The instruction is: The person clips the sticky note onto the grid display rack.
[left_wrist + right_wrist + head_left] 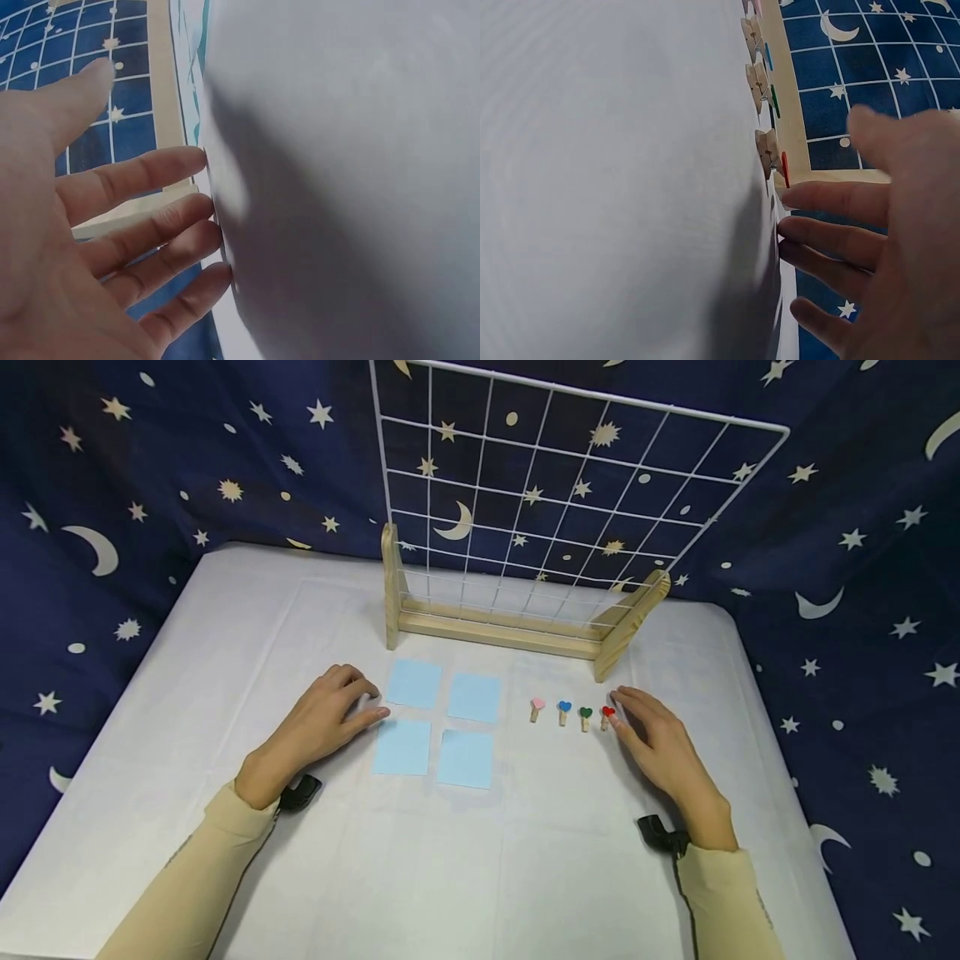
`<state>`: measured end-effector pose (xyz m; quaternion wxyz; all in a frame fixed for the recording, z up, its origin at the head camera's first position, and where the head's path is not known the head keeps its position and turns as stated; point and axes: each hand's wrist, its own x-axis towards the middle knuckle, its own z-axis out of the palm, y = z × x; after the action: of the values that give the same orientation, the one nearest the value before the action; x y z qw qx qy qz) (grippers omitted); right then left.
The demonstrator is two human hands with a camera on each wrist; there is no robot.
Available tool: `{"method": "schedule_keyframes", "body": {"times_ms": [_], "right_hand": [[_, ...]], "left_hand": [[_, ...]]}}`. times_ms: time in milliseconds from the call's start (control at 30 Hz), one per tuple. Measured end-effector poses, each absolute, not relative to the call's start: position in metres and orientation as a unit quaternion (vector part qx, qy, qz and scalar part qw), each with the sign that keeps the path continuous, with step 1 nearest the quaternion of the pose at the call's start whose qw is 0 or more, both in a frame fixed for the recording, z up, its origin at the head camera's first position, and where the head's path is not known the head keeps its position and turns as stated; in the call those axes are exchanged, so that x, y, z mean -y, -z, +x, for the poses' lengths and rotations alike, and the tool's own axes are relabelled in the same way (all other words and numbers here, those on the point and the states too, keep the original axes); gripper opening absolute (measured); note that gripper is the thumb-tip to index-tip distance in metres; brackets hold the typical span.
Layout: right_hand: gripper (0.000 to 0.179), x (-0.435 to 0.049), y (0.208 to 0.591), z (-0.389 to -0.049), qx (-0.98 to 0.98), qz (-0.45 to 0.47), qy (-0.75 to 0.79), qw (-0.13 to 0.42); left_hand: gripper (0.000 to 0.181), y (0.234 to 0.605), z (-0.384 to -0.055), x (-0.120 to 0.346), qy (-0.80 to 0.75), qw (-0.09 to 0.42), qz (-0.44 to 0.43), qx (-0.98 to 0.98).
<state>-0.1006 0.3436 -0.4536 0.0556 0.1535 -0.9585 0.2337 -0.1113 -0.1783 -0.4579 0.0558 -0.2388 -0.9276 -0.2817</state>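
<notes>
My left hand (321, 714) rests on the white table just left of the blue paper squares (408, 683), its fingers relaxed and holding nothing. In the left wrist view its fingertips (196, 159) touch the cloth. Several such squares lie flat in two rows. My right hand (663, 747) rests beside the red heart clothespin (607, 713), thumb close to it, nothing held. Left of that one, in a row, are a green heart clothespin (586, 713), a blue heart clothespin (565, 707) and a pink heart clothespin (537, 705). The right wrist view shows the wooden clips side-on.
Behind the squares and clothespins stands a white wire grid (555, 477) in a wooden base (495, 631). A navy curtain (225, 460) with stars and moons hangs around the table (450, 877). Each wrist wears a black camera mount (302, 793).
</notes>
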Motion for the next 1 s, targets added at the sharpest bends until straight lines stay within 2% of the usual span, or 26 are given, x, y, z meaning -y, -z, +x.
{"method": "schedule_keyframes", "body": {"times_ms": [133, 333, 567, 767, 1000], "right_hand": [[0.041, -0.344, 0.454, -0.101, 0.953, 0.166, -0.244, 0.067], [0.034, -0.343, 0.457, -0.102, 0.947, 0.189, -0.244, 0.093], [0.033, -0.343, 0.458, -0.106, 0.944, 0.205, -0.236, 0.107], [0.040, -0.343, 0.457, -0.107, 0.949, 0.191, -0.231, 0.093], [0.040, -0.340, 0.458, -0.105, 0.950, 0.188, -0.232, 0.094]], "left_hand": [[0.035, 0.458, -0.108, 0.175, 0.289, 0.049, -0.239, 0.926], [0.049, 0.459, -0.104, 0.173, 0.285, 0.031, -0.244, 0.927], [0.057, 0.459, -0.104, 0.170, 0.283, 0.020, -0.256, 0.924], [0.054, 0.457, -0.103, 0.166, 0.286, 0.006, -0.254, 0.924], [0.047, 0.456, -0.098, 0.163, 0.296, -0.022, -0.252, 0.921]]}}
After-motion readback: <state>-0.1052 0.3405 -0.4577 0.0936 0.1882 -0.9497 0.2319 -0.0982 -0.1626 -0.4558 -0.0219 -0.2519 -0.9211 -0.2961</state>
